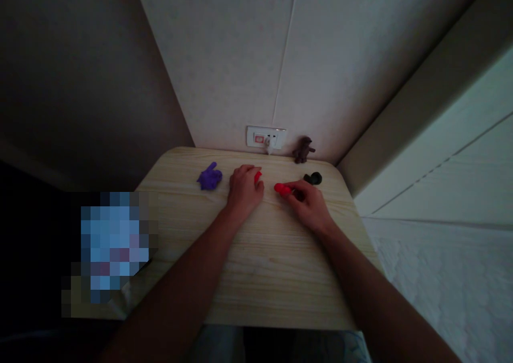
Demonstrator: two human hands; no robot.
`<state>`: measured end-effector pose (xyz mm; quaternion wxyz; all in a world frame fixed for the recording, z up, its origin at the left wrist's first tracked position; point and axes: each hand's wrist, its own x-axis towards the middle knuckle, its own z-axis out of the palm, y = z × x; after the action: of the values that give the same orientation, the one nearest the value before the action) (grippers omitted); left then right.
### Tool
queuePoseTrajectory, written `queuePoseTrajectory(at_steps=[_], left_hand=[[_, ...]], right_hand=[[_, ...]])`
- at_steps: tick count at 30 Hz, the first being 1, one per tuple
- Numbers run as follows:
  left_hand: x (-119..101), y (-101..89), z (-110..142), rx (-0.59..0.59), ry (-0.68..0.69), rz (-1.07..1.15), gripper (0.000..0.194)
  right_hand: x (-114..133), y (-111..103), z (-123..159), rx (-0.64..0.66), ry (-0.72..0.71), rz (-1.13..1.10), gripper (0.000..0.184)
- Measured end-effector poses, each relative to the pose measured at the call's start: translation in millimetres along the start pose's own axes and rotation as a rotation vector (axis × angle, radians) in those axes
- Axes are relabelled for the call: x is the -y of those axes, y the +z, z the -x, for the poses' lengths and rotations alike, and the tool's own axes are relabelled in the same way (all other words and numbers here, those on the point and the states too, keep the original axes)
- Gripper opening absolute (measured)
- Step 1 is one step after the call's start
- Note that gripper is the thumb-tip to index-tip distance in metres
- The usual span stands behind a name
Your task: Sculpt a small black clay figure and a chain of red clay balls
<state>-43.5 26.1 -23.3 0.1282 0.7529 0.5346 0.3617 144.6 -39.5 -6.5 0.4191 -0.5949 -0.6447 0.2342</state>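
Observation:
Over the middle of the wooden table, my left hand (242, 191) is closed, with a small red clay-like piece (257, 177) between thumb and fingers. To its right, the thumb and fingers of my right hand (308, 205) pinch a larger, rounded red clay-like piece (282, 189). A gap separates the two hands. Left of my left hand lies a purple clay-like lump (209, 178) with parts sticking out. Just beyond my right hand is a black clay-like piece (314, 178) with a rounded end. A small dark brown figure (303, 150) stands upright farther back, near the wall.
The pale wooden table (280, 277) has rounded back corners and meets the wall. A white wall socket (256, 137) with a plug in it sits just above the back edge. At left is a pixelated bluish patch (114, 240). A pale quilted surface (449, 288) lies at right.

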Motion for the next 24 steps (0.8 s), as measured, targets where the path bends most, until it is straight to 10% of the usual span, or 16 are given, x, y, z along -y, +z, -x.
queuePoseTrajectory(at_steps=[24], left_hand=[[1, 5.0, -14, -0.059, -0.160, 0.864, 0.041]], right_hand=[[0, 2, 0, -0.071, -0.009, -0.003, 0.038]])
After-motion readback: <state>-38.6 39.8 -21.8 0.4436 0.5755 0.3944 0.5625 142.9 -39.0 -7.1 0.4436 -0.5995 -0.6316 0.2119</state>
